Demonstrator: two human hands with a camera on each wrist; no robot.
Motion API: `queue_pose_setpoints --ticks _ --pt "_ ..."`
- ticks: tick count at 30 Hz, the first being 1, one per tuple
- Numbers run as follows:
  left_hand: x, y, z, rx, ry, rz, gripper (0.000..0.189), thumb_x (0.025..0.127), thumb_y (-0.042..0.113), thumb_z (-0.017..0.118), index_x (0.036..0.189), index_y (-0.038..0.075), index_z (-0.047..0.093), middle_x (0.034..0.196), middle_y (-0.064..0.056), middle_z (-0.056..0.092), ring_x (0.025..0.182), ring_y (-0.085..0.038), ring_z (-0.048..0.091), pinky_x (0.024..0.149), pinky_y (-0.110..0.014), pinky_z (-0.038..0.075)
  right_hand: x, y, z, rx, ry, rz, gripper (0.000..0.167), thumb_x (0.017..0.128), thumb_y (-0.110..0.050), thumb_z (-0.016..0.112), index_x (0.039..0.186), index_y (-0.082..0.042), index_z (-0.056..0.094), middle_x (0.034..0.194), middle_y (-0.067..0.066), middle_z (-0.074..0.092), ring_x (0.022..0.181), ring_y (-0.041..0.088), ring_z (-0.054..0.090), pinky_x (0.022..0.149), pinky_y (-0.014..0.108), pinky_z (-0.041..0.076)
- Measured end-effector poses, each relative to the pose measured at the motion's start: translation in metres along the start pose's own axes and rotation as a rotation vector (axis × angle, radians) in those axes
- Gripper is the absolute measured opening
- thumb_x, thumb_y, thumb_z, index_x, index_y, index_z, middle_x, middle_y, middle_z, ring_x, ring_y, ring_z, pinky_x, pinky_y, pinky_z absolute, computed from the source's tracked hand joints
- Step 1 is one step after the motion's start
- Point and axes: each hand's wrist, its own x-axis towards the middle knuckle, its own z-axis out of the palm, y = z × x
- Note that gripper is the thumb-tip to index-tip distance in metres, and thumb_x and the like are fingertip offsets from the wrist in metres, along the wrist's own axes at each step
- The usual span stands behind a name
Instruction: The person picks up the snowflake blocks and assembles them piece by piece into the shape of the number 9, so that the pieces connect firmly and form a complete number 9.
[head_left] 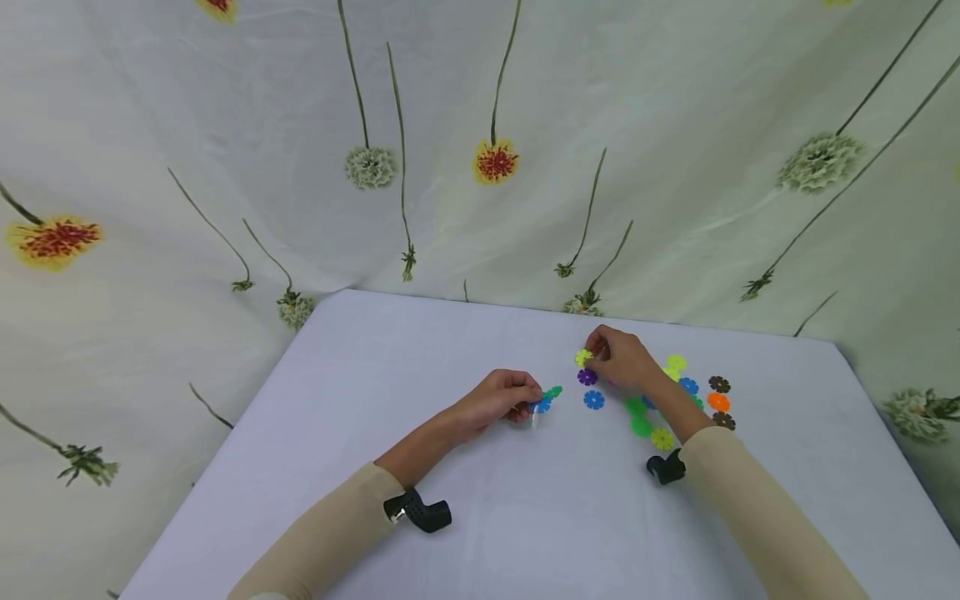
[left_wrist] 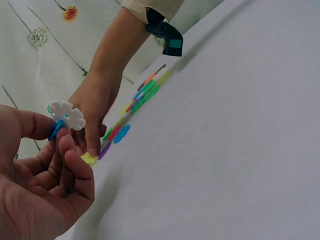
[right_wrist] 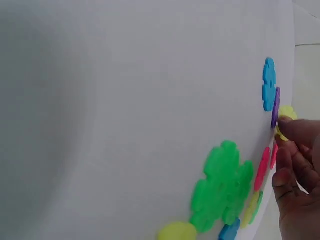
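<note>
Three clustered discs are pinched in my left hand; right of it, my right hand pinches a yellow disc. Probably light, stiff, slick; best held by notched rims.

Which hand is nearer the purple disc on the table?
Right. The right hand is just beside the purple disc, pinching a yellow disc; the left hand is farther off, to its left, holding a blue disc.
</note>
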Motion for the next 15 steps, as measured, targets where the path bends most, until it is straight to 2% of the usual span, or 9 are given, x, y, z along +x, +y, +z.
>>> queue_pose_setpoints --ticks 4,6,11,15 --pt "0.0 -0.001 0.0 -0.002 0.006 0.001 0.016 0.107 0.015 0.062 0.109 0.0 0.067 0.089 -0.001 0.062 0.075 -0.008 0.055 0.071 -0.021 0.051 -0.006 0.0 0.004 0.053 0.056 -0.007 0.019 0.102 -0.015 0.072 0.117 -0.007 0.065 0.112 0.014 0.071 0.104 0.028 0.067 0.098 0.045 0.059" --pt "0.001 -0.002 0.0 -0.003 0.004 0.004 0.017 0.106 0.015 0.062 0.11 0.0 0.067 0.089 -0.001 0.062 0.075 -0.008 0.055 0.071 -0.021 0.051 -0.011 0.001 0.004 0.1 0.079 0.0 0.018 0.103 -0.016 0.07 0.119 -0.007 0.066 0.114 0.015 0.072 0.105 0.03 0.069 0.096 0.044 0.06" --pt "0.0 0.0 0.0 0.001 0.007 0.007 0.017 0.106 0.015 0.062 0.111 -0.001 0.067 0.088 0.001 0.062 0.075 -0.008 0.055 0.071 -0.02 0.051 -0.026 -0.002 0.001 0.231 0.098 0.014 0.023 0.104 -0.017 0.07 0.124 -0.005 0.069 0.117 0.018 0.073 0.101 0.029 0.072 0.083 0.026 0.06" --pt "0.0 0.002 0.0 0.013 0.011 0.003 0.018 0.106 0.015 0.062 0.112 -0.001 0.068 0.087 0.002 0.061 0.076 -0.009 0.055 0.071 -0.02 0.05 -0.038 -0.006 -0.001 0.356 0.069 0.027 0.025 0.105 -0.018 0.07 0.125 -0.003 0.071 0.118 0.02 0.073 0.097 0.028 0.073 0.08 0.019 0.059"
